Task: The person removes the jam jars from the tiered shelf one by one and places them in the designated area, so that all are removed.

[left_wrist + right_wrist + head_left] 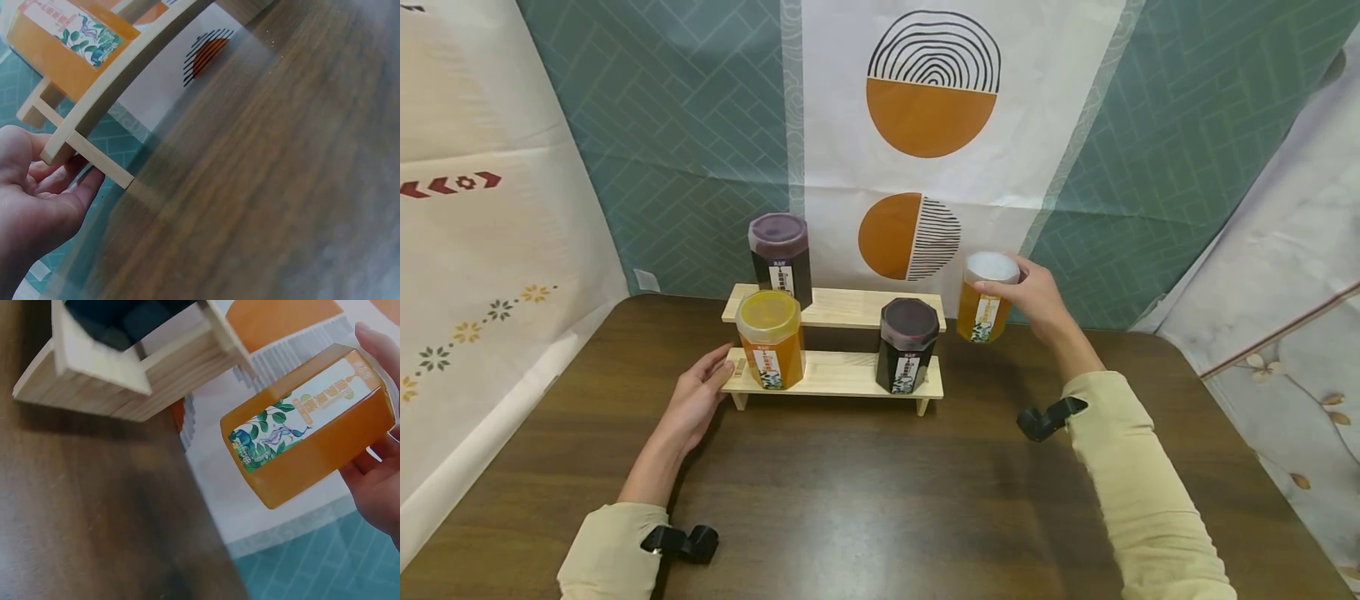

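My right hand (1033, 292) grips an amber jar with a white lid (987, 312) near its top, off the right end of a two-step wooden rack (842, 375). In the right wrist view this jar (306, 425) is tilted, its label facing the camera, with fingers and thumb around the lid end. My left hand (698, 392) holds the left end of the rack's lower step; in the left wrist view its fingers curl around the wooden end (59, 147). Beside that hand, an orange jar with a yellow lid (771, 342) stands on the lower step.
A dark jar (908, 346) stands at the right of the lower step, and another dark jar with a purple lid (781, 258) at the left of the upper step. The brown table (850, 500) meets a patterned cloth backdrop (700, 125) behind the rack.
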The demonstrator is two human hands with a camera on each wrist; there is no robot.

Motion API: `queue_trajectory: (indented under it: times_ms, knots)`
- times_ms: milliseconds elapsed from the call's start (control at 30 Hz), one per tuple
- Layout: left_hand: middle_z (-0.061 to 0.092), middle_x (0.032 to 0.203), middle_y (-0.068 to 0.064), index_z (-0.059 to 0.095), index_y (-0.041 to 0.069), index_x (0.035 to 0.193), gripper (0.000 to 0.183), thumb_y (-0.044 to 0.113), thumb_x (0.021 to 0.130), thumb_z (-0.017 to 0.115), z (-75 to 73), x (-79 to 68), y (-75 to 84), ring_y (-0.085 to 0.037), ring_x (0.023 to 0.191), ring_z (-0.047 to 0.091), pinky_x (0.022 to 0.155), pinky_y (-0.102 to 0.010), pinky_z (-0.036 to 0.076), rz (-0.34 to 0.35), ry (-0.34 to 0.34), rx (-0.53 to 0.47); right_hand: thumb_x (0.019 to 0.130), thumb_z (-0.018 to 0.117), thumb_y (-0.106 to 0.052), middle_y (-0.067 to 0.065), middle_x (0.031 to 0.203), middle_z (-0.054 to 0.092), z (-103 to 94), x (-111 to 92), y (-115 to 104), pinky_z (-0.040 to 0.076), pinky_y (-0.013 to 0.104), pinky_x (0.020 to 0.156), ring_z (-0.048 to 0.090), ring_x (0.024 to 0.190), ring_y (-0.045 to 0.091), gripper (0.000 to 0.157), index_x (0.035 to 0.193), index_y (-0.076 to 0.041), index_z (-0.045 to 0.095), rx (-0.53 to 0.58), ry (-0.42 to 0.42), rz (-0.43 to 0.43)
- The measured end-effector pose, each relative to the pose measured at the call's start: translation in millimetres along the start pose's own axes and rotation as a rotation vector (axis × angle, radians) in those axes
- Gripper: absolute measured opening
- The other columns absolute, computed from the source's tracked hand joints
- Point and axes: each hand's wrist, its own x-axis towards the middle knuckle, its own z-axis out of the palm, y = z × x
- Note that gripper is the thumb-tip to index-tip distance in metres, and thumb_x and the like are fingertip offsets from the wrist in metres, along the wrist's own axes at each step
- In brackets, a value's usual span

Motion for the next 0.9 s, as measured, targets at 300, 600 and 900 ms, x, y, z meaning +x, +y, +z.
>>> queue_trajectory:
  times_ms: [300,600,900]
  knots:
    - [0.028,0.147,-0.029,0.015,-0.007,0.151,0.055,0.017,0.106,0.037,-0.4,-1.0,0.2,0.002,0.105,0.050,0.088,-0.012,0.043,0.017,0.007,0.028,0.086,0.073,-0.023,0.024,0.136,0.046,8.3,1.3,42.1,0.033,0.048,0.106,0.044,0.120,0.036,0.075,0.148,-0.003,0.036,-0.013,-0.098,0.053]
    - [0.026,0.149,-0.029,0.015,-0.006,0.151,0.056,0.017,0.106,0.039,1.6,0.8,1.8,0.000,0.107,0.050,0.089,-0.013,0.043,0.021,-0.014,0.024,0.087,0.070,-0.011,0.025,0.140,0.040,14.1,-8.6,71.3,0.030,0.046,0.107,0.040,0.124,0.034,0.078,0.152,-0.004,0.027,0.123,-0.058,0.058]
    - [0.023,0.151,-0.028,0.013,-0.003,0.153,0.059,0.019,0.105,0.041,-2.5,-0.3,2.0,-0.002,0.110,0.049,0.090,-0.013,0.042,-0.002,-0.013,0.006,0.088,0.068,-0.010,0.024,0.140,0.039,20.4,-9.9,80.7,0.025,0.047,0.110,0.038,0.126,0.034,0.079,0.152,-0.003,0.023,0.186,-0.098,0.046]
